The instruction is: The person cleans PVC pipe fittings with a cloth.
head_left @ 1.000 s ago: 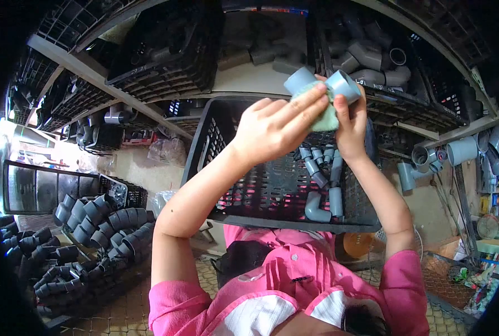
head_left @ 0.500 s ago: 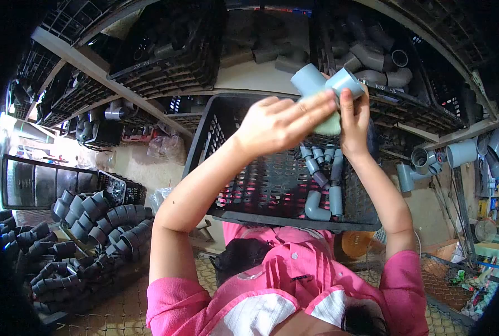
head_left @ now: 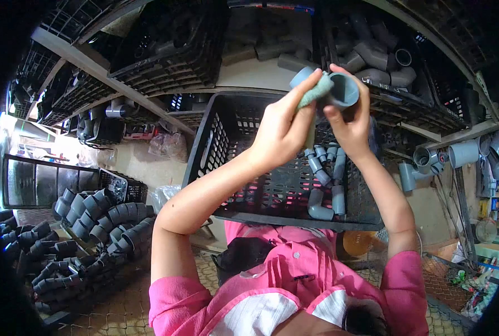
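1. Grey pipe fitting (head_left: 343, 89) sits clamped in my right hand (head_left: 351, 131), above the black crate (head_left: 216, 145).
2. With my left hand (head_left: 283, 131) I pinch the green cloth (head_left: 315, 92) against it: wiping, I think.
3. Next, turning it probably needs a firm grip.

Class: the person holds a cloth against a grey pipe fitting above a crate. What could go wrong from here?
The right hand grips the grey pipe fitting with fingertips only; it could slip and fall into the black crate. The left hand pushes the green cloth against the fitting's rim; the cloth might slide off.
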### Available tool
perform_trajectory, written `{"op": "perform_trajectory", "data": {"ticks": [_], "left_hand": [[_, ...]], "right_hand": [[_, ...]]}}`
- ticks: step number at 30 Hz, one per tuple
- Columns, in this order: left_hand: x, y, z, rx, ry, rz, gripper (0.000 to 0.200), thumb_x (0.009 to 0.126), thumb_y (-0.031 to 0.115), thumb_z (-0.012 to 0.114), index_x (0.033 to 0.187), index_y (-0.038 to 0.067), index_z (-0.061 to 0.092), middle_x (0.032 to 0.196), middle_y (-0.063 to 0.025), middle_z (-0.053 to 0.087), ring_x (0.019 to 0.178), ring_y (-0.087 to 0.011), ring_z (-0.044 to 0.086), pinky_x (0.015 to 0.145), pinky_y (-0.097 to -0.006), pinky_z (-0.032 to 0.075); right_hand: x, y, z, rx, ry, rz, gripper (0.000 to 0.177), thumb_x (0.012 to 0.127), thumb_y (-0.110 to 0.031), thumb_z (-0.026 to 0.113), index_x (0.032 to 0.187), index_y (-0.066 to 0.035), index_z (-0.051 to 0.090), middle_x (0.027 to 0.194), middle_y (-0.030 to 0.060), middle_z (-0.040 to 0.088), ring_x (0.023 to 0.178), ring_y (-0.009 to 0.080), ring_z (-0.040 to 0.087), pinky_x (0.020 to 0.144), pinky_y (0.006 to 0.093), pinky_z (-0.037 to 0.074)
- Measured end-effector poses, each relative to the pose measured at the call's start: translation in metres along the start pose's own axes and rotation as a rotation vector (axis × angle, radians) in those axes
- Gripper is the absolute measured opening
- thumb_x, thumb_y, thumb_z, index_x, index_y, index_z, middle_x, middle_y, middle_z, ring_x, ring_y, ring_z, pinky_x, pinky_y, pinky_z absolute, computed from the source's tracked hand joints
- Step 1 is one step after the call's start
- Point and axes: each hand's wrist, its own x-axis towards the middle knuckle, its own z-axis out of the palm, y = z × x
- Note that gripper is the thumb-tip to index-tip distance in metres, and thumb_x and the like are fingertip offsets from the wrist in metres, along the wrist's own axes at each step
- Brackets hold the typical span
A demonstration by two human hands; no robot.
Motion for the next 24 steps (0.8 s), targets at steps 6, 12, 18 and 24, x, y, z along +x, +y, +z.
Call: {"op": "perform_trajectory", "data": {"ticks": [6,12,18,24], "left_hand": [[0.007,-0.005,-0.011,-0.249,0.053,-0.201,0.034,0.099,0.014,0.049,0.127,-0.003,0.055,0.102,-0.0083,0.067,0.098,-0.0100,0.057,0.086,-0.0272,0.046],[-0.003,0.000,-0.002,-0.149,0.081,-0.018,0.033,0.099,0.012,0.049,0.127,-0.003,0.056,0.104,-0.0119,0.067,0.092,-0.0105,0.059,0.081,-0.0271,0.048],[0.001,-0.008,-0.006,0.526,-0.088,0.471,0.058,0.077,-0.001,0.060,0.135,0.001,0.051,0.136,-0.0208,0.055,0.101,-0.0324,0.067,0.078,-0.0362,0.059],[0.017,-0.014,-0.026,0.742,-0.073,0.511,0.056,0.076,-0.002,0.059,0.132,0.002,0.053,0.134,-0.0173,0.057,0.100,-0.0321,0.068,0.075,-0.0367,0.059]], "right_hand": [[0.004,-0.005,0.000,-0.322,-0.180,-0.189,0.071,0.075,-0.037,0.083,0.128,-0.004,0.051,0.142,0.0195,0.046,0.131,0.0350,0.046,0.108,0.0431,0.039],[0.007,-0.009,-0.005,-0.411,-0.031,-0.190,0.068,0.082,-0.040,0.077,0.130,-0.001,0.049,0.144,0.0237,0.038,0.128,0.0315,0.048,0.104,0.0413,0.042],[0.004,0.002,-0.010,-0.174,0.120,0.012,0.058,0.090,-0.030,0.069,0.133,0.000,0.045,0.146,0.0175,0.037,0.130,0.0272,0.044,0.108,0.0389,0.035],[0.001,-0.007,-0.002,-0.247,-0.015,-0.023,0.059,0.091,-0.036,0.067,0.133,0.000,0.046,0.141,0.0173,0.042,0.132,0.0300,0.041,0.109,0.0417,0.034]]}}
